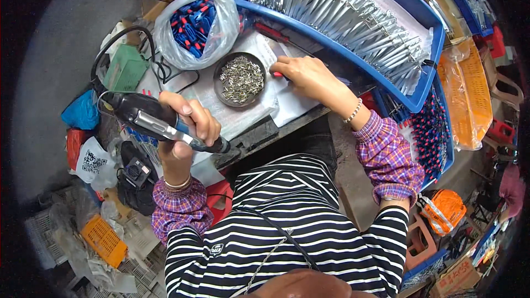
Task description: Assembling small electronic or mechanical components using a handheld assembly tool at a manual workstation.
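Note:
My left hand (pixel 190 116) is closed round a black corded electric screwdriver (pixel 132 107) with a silver lever along its side. The tool lies aslant, its narrow black nose pointing right, above the bench edge. My right hand (pixel 309 80) is pinched on a red-ended piece (pixel 277 74); its fingers hide the rest of it. Just left of that hand stands a round dark bowl (pixel 218 92) full of small silver metal pins. Behind the bowl, a clear plastic bag (pixel 225 14) holds blue pieces with red ends.
A blue tray (pixel 353 58) of long silver metal parts fills the far right. Another blue bin (pixel 450 157) with red-and-blue-ended parts stands by my right arm. A green box (pixel 126 68) sits at the left. The bench edge (pixel 295 124) runs in front of me.

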The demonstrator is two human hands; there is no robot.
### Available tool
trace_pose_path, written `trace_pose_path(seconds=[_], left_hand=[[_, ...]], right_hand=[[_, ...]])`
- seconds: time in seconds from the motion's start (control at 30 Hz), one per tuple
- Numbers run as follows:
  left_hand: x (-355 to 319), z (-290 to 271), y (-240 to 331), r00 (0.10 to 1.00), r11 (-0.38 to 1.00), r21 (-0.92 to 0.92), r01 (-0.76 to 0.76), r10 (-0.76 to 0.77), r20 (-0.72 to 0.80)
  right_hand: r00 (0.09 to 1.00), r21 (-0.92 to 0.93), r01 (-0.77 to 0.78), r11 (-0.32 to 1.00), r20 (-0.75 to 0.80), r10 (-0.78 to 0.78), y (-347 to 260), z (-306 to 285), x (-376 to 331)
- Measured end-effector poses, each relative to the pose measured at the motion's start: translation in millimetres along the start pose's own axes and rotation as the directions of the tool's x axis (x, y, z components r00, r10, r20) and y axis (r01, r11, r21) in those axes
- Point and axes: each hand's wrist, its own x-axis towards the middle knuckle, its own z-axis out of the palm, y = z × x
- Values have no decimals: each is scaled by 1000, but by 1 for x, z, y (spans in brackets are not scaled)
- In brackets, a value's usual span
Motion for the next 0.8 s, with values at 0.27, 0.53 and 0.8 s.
trace_pose_path(seconds=[0.27,0.53,0.8], left_hand=[[-1,1,-8,999,996,-87,34,-34,7],[15,35,-35,990,989,-45,-138,139,15],[29,69,-84,939,928,177,-327,299,170]], right_hand=[[998,29,-48,998,47,47,-4,0,-23],[942,339,-31,940,-304,140,-20,-11,-51],[755,951,-216,221,19,656,-68,50,-142]])
